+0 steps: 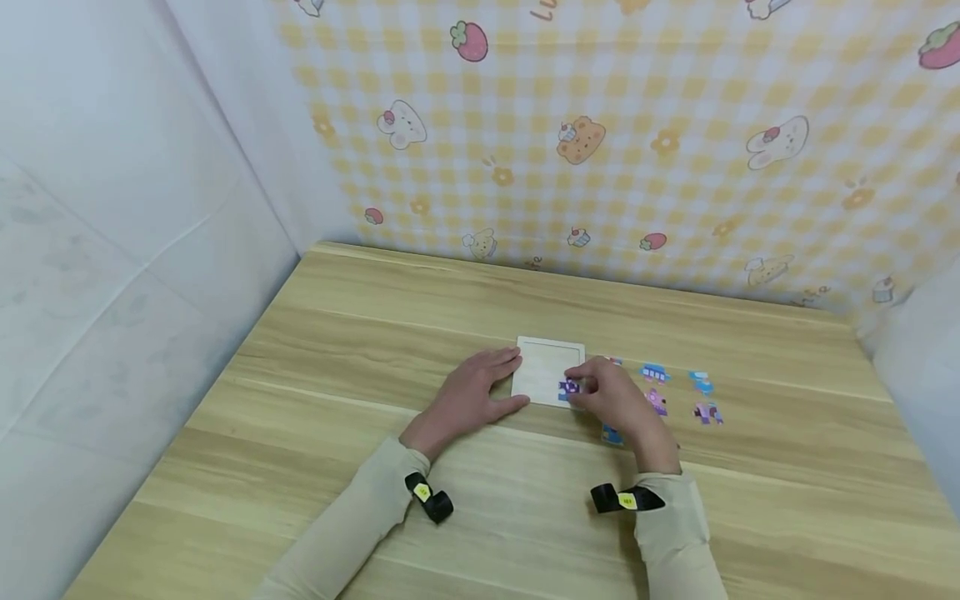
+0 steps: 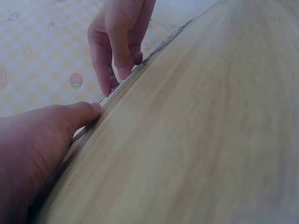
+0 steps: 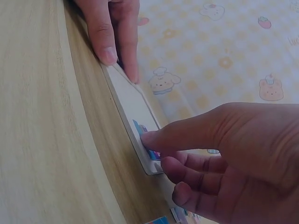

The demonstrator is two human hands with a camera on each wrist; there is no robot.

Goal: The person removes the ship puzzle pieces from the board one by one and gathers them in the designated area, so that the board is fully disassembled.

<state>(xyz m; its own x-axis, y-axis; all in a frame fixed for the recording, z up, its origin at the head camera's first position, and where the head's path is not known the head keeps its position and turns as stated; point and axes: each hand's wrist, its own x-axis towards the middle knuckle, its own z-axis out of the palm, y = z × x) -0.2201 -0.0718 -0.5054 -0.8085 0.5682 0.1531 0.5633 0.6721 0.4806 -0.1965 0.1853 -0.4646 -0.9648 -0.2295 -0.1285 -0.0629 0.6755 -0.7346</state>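
Observation:
A square white puzzle tray [image 1: 542, 369] with a low raised border lies on the table. My left hand [image 1: 480, 388] rests along its left side, thumb and fingers spread and touching the border. In the lower right corner of the tray is a purple and blue jigsaw piece [image 1: 567, 389]. My right hand [image 1: 611, 395] pinches this piece between thumb and fingers. From the right wrist view, the thumb [image 3: 150, 138] lies on top of the jigsaw piece [image 3: 140, 128], and the other fingers curl loosely beside the tray. Part of the piece is hidden under the fingertips.
Several loose jigsaw pieces lie right of the tray, among them a blue bus piece [image 1: 655, 372], a pink one [image 1: 656, 402], a blue and white one [image 1: 702, 382] and a purple one [image 1: 708, 412]. A blue piece [image 1: 612, 434] sits below the right hand. A patterned cloth [image 1: 525, 167] hangs behind.

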